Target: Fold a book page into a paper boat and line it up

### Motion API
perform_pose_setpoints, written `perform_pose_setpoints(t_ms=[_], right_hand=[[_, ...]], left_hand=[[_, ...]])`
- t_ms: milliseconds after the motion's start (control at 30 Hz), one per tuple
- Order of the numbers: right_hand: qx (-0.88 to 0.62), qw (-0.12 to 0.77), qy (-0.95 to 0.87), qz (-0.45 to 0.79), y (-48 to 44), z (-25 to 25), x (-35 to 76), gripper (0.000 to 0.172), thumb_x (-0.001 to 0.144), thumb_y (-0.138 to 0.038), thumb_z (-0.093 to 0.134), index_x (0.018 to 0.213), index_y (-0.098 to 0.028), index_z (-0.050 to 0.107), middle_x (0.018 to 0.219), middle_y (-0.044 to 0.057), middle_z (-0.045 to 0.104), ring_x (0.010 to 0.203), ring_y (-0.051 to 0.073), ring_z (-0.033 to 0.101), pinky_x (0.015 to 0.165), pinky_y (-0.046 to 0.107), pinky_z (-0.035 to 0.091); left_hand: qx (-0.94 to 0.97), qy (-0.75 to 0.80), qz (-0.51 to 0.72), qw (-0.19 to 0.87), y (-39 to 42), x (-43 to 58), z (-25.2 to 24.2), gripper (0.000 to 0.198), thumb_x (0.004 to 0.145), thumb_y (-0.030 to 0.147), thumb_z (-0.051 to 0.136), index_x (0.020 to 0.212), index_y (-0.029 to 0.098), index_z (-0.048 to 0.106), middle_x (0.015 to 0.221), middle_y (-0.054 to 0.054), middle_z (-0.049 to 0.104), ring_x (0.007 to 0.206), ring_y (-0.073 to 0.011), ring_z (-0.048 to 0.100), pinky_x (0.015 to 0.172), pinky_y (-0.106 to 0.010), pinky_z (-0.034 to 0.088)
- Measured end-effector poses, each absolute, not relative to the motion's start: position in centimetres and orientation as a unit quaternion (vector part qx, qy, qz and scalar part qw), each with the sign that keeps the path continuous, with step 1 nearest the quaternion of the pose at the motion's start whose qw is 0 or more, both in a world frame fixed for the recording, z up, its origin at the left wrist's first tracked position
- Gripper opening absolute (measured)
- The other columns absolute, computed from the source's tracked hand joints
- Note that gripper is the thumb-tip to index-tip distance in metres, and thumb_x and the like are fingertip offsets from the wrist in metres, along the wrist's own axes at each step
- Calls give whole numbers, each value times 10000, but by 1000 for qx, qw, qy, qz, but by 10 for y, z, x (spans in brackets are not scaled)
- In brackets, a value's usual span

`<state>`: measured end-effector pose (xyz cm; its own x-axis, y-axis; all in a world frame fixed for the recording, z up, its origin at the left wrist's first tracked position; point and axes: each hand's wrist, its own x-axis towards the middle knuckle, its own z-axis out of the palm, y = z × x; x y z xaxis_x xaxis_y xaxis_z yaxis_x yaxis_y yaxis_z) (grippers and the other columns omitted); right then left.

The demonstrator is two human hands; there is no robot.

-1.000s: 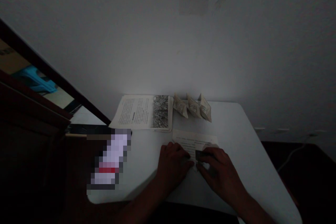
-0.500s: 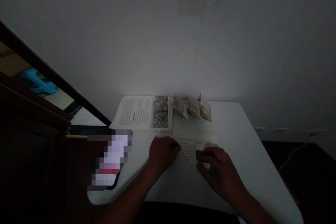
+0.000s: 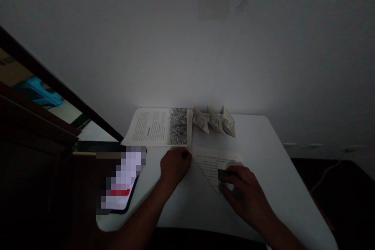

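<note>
A printed sheet of paper lies on the white table, with a slanting folded edge towards me and a dark picture patch near its right side. My left hand is closed, its fingertips at the sheet's far left corner. At the right, my right hand has thumb and fingers bent together on the folded part of the sheet, covering some of it. Beyond the sheet stand three folded paper boats in a row.
A stack of printed pages lies at the back left by the wall. On the table's left edge rests a phone with a blurred screen. The white table has a rounded edge; a cable hangs at the right.
My left hand has slid left and slightly away from me along the folded edge to the sheet's corner. The right hand stays in nearly the same place on the paper.
</note>
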<state>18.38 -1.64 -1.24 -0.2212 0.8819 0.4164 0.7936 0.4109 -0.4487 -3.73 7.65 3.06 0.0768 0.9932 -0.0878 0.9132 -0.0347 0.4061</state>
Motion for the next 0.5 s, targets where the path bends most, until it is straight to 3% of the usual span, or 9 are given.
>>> perform_pose_setpoints(t_ms=[100, 233, 333, 500], right_hand=[[-541, 313, -777, 76, -17, -10, 183, 174, 779, -268, 616, 950, -241, 637, 1037, 85, 573, 992, 259, 540, 817, 452, 464], [-546, 305, -777, 77, -17, -8, 182, 188, 772, -283, 625, 956, -244, 639, 1028, 82, 577, 987, 261, 544, 824, 450, 464], [-548, 299, -777, 78, -17, -8, 182, 232, 749, -314, 658, 970, -249, 637, 1045, 82, 571, 1005, 265, 534, 836, 447, 464], [-553, 296, -775, 81, -18, -10, 183, 271, 734, -367, 673, 979, -257, 639, 1041, 77, 576, 1003, 270, 537, 836, 456, 469]], left_hand=[[720, 648, 178, 176, 67, -35, 28, 181, 810, 288, 513, 846, 198, 667, 829, -28, 675, 772, -178, 607, 708, -295, 449], [830, 438, 266, 222, 45, -23, 17, 87, 786, 193, 551, 818, 179, 631, 836, -39, 620, 815, -158, 565, 754, -273, 451], [887, 330, 226, 228, 35, -16, 11, 209, 750, 176, 595, 957, 199, 613, 968, -53, 598, 906, -190, 527, 808, -310, 436], [909, 326, 168, 196, 35, -11, 13, 370, 757, 220, 600, 1123, 216, 550, 1043, -74, 550, 944, -225, 479, 839, -375, 406]])
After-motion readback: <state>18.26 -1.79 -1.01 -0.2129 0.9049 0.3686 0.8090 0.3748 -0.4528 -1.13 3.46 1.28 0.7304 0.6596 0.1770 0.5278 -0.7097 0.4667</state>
